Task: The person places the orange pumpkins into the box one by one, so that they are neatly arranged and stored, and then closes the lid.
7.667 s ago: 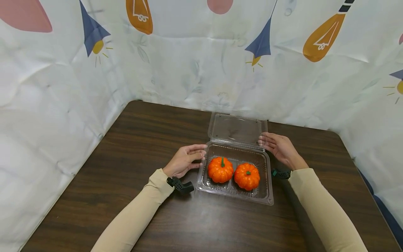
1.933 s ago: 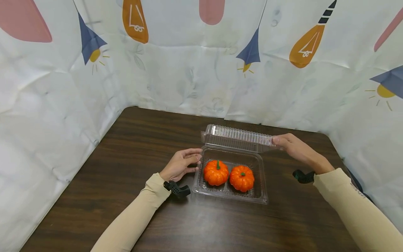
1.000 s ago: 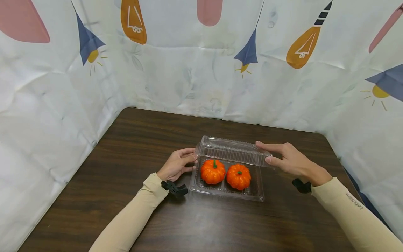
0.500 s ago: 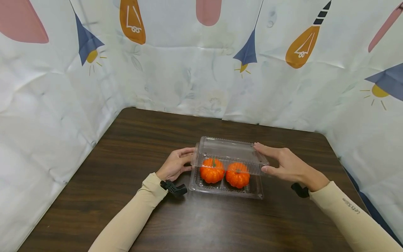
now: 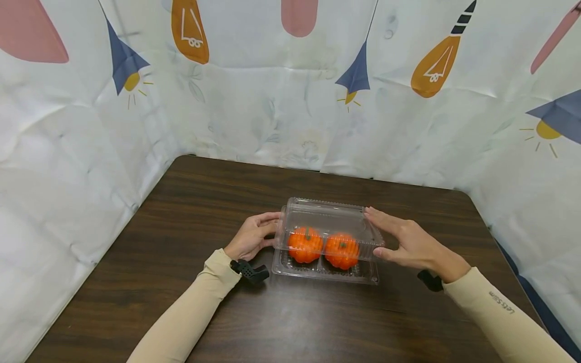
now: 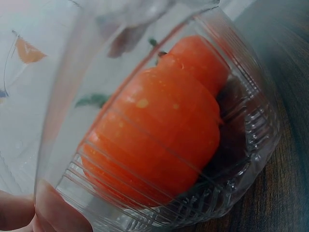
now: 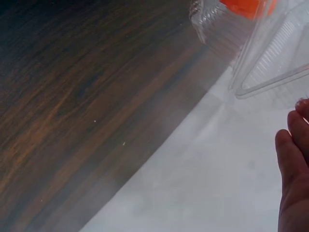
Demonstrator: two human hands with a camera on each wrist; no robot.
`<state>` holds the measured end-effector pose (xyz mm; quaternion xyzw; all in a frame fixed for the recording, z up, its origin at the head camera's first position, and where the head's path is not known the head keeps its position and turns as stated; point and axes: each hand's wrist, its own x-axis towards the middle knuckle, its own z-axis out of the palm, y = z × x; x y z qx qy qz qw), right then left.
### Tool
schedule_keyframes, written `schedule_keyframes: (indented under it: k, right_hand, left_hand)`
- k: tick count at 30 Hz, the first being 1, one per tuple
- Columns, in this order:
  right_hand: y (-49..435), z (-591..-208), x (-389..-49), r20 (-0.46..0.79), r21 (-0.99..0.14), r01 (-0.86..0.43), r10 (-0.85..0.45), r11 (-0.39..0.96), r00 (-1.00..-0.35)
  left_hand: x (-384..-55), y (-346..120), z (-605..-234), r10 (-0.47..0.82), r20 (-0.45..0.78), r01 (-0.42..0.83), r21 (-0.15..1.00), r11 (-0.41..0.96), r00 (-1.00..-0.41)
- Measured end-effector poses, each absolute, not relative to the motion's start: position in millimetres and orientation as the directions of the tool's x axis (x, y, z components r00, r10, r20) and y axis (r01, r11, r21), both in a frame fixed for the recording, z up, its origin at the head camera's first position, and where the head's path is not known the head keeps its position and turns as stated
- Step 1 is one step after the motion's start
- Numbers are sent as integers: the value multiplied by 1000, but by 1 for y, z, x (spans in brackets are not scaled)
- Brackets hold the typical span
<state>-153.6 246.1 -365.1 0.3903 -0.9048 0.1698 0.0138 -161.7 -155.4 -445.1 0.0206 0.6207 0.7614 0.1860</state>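
A clear plastic clamshell container [image 5: 327,274] sits on the table with its ribbed lid [image 5: 333,214] tilted partly down over the base. Two orange toy pumpkins [image 5: 306,245] with green stems lie side by side inside, seen through the lid. My left hand [image 5: 251,237] holds the left rim; in the left wrist view its fingertips [image 6: 60,210] pinch the plastic edge beside one pumpkin [image 6: 154,130]. On the right, my right hand [image 5: 410,244] spans the lid's side, fingers toward the top and thumb at the front edge.
The dark wood table [image 5: 218,201] extends around the container. A white printed curtain [image 5: 254,111] hangs along its back and sides. Each wrist bears a black strap with a camera mount [image 5: 250,272].
The lid first lay folded back with both hands beside the container. My right hand has since taken it and swung it forward and down over the pumpkins. The left hand stays at the rim.
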Motion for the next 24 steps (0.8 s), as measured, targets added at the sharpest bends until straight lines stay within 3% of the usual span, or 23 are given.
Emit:
schedule_keyframes:
  k: [16,24]
  right_hand:
    - [247,-377,-145,176,-236,-722,-702,650,-690]
    - [249,-386,-147,246,-148,-765,-726,627,-642]
  left_hand:
    - [-160,-156,-442,313,-196,-245,962,-124,-929]
    - [-160,-156,-442,320,-188,-243,959,-142,-929]
